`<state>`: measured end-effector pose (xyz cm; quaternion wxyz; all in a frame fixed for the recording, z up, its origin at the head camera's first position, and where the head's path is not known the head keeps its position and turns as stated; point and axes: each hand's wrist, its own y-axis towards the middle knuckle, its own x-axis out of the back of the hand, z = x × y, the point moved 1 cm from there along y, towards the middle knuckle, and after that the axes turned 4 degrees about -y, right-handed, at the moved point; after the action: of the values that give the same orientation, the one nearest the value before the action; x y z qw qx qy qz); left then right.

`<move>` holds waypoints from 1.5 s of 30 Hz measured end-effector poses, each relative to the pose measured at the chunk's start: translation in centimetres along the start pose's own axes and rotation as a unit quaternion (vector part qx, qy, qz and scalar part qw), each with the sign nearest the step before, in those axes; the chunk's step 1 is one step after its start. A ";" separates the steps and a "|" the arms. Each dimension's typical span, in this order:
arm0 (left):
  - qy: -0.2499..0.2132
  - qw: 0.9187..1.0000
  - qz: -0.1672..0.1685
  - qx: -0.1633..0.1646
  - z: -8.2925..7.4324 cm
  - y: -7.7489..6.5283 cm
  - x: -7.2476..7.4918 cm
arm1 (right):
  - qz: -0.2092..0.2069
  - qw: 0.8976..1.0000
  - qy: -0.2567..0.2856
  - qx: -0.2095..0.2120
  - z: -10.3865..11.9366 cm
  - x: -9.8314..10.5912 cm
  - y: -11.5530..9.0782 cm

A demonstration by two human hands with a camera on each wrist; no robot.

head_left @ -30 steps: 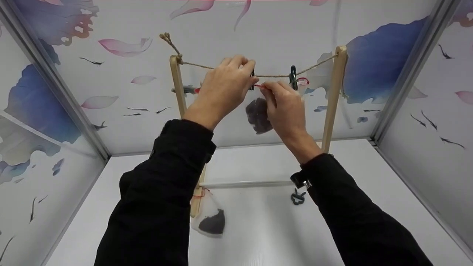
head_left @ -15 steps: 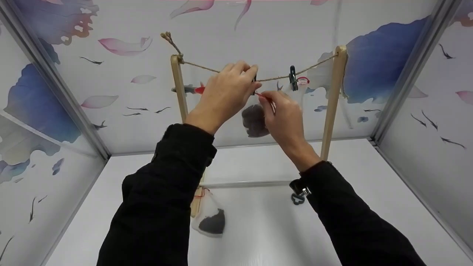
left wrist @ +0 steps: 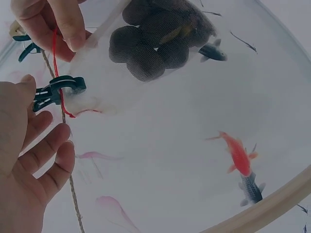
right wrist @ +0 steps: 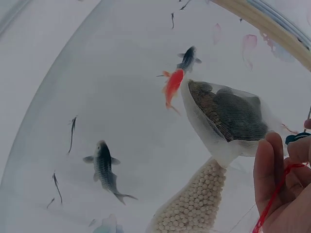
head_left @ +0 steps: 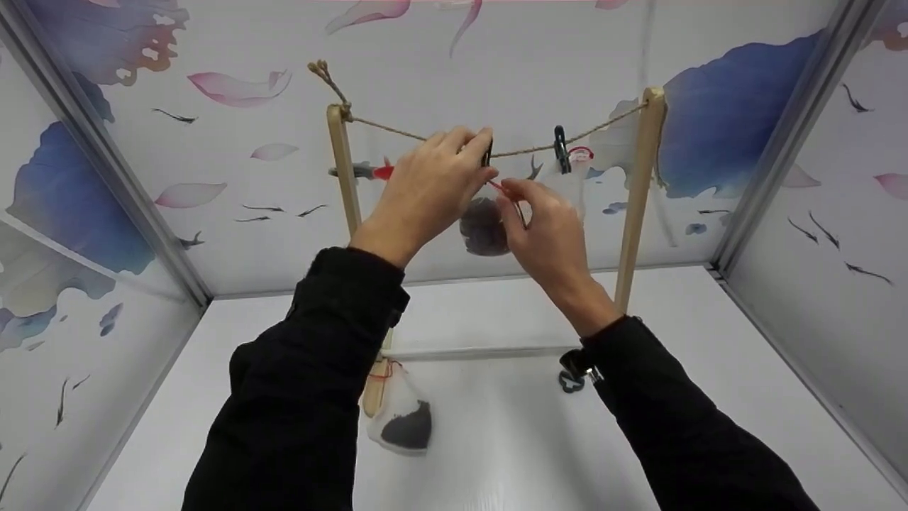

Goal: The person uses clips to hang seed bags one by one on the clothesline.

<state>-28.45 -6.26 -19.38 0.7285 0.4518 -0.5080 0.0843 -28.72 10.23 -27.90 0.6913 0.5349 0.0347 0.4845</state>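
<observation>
My left hand (head_left: 433, 191) pinches the handle end of a dark green clip (left wrist: 63, 90) between thumb and forefinger, its other fingers spread loosely. In the left wrist view, that clip sits on the twine line (left wrist: 74, 194) and on the neck of a mesh drawstring bag (left wrist: 150, 43) filled with dark pebbles. The bag hangs below both hands in the head view. Right of the left hand, my right hand (head_left: 550, 238) pinches the bag's red drawstring (right wrist: 272, 204), which runs taut toward the clip. The fingers hide part of the bag's neck.
Wooden posts (head_left: 642, 191) carry the line. A second clip (head_left: 562, 149) on it holds a mesh bag of white beads (right wrist: 194, 199). A bag of black grains (head_left: 406, 426) lies on the white table near the left post's foot, and a loose clip (head_left: 572, 382) lies right.
Both hands have come down slightly, and the line sags lower between the posts. The pebble bag has swung a little to the left.
</observation>
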 end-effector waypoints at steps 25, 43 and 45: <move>-0.104 0.986 -0.125 -0.038 0.9 -5.1 -3.4 | -0.056 0.996 0.011 0.065 -3.5 4.4 -3.7; -0.184 0.970 -0.158 -0.001 -0.6 -10.8 -9.3 | 0.233 0.969 -0.046 0.071 -12.4 3.5 -12.3; -0.196 0.968 -0.154 0.007 -0.9 -11.8 -10.2 | 0.296 0.951 -0.053 0.065 -13.3 3.2 -13.4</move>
<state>-25.78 -8.94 -34.50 0.6157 0.5376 -0.5643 -0.1158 -26.10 22.44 -42.42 0.4813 0.5900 -0.1308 0.6349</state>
